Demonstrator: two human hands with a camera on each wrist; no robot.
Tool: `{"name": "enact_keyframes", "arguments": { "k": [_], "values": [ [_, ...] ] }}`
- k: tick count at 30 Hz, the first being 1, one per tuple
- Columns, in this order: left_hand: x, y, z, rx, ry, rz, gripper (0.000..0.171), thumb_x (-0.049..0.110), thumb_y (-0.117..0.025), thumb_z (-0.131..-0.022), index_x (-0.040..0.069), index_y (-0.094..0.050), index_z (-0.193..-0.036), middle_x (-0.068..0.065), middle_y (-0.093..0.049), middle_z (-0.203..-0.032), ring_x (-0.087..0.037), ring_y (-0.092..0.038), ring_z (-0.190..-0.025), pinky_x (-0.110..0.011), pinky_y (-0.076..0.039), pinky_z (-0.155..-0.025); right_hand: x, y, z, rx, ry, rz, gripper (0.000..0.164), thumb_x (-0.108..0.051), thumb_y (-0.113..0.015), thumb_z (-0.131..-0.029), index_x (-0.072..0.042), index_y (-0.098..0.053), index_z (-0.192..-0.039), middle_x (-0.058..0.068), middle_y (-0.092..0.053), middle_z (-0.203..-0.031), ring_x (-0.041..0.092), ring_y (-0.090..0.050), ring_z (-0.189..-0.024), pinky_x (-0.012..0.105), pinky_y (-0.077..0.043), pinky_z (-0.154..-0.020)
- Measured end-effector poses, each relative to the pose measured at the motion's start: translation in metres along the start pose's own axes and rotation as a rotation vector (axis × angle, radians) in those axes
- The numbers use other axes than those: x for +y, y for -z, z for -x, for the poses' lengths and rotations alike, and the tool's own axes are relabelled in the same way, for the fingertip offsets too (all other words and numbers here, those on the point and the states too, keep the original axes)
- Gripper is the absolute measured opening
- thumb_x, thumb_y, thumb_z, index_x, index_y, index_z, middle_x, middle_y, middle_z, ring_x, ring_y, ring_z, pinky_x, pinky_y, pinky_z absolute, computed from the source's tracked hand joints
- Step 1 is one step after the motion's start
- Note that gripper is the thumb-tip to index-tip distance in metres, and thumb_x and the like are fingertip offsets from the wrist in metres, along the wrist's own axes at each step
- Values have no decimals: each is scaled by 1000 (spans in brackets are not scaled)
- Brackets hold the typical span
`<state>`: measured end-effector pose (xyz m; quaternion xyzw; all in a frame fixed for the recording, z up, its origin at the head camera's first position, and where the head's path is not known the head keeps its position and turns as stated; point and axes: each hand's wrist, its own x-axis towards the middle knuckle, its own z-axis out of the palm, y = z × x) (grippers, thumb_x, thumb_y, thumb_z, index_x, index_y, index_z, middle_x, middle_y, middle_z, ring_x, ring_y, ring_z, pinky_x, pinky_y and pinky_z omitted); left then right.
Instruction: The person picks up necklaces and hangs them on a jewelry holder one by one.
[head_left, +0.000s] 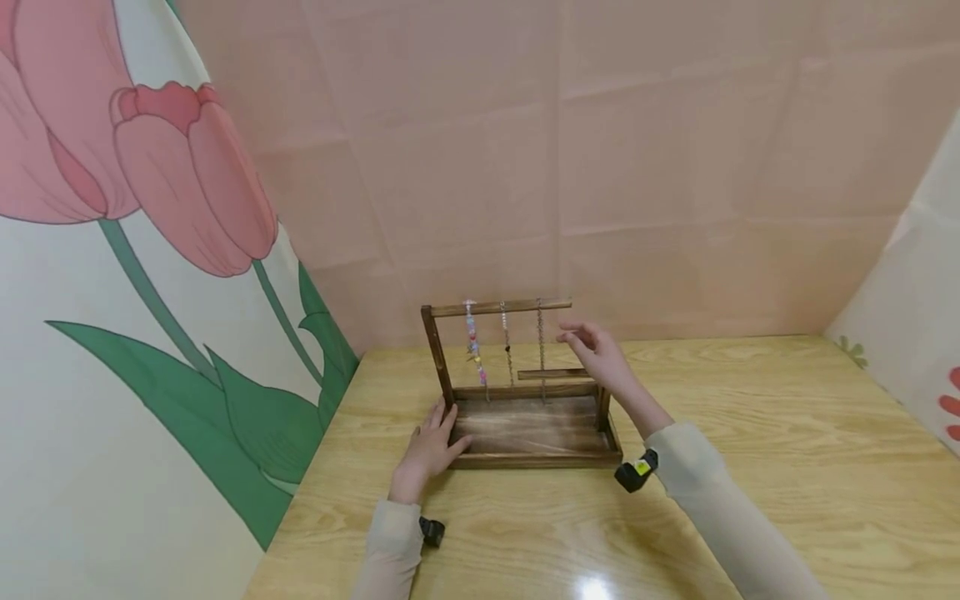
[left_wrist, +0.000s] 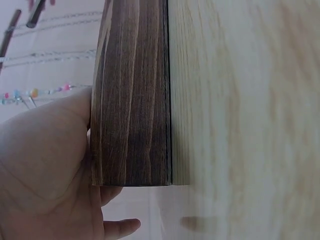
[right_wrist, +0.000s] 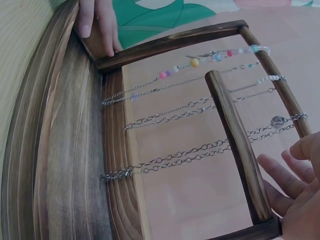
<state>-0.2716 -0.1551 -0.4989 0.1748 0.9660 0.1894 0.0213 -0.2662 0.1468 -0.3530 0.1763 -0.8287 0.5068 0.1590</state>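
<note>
A dark wooden jewelry stand [head_left: 536,460] has a tray base, a long upper bar [head_left: 450,311] and a shorter, lower bar [right_wrist: 239,150]. Three pieces hang from the upper bar: a colourful beaded necklace [head_left: 473,342], a thin chain with pale beads [head_left: 505,325] and a silver chain with a round charm [right_wrist: 200,149]. My left hand [head_left: 429,450] holds the tray's front left corner, thumb over the front wall and fingers along the left side. My right hand [head_left: 596,354] is above the lower bar, near the upper bar's free end, fingers loosely bent, nothing in them.
The stand rests on a light wood-grain table [head_left: 750,433]. A pink cloth backdrop [head_left: 637,183] rises behind it, and a tulip-printed panel [head_left: 187,350] borders the left side. Another pale printed panel [head_left: 907,308] stands at the right.
</note>
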Motion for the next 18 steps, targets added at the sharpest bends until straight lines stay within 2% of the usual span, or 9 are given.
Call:
{"name": "enact_keyframes", "arguments": {
  "k": [5,12,18],
  "values": [
    [-2,2,-1,28,-11,-21,69,49,-45,-94,10,-25,-148,-18,-12,-154,-36,-16,-140,-64,-25,-102,4,0,-1,18,30,34,26,0,-45,-96,13,-54,-116,34,-61,-105,46,-54,-106,58,-39,-93],
    [-1,4,-1,25,-15,-50,70,50,-46,-93,11,-26,-147,-17,-15,-153,-35,-17,-140,-64,-25,-102,44,1,-7,22,10,60,30,-12,-46,-98,5,-55,-120,24,-64,-108,38,-56,-110,54,-41,-93],
    [3,6,0,33,-40,-65,69,50,-47,-93,11,-28,-147,-14,-22,-153,-32,-16,-141,-64,-25,-102,56,4,-5,26,-2,95,31,-18,-46,-98,-1,-56,-122,19,-65,-109,36,-56,-110,50,-45,-86]
  ]
}}
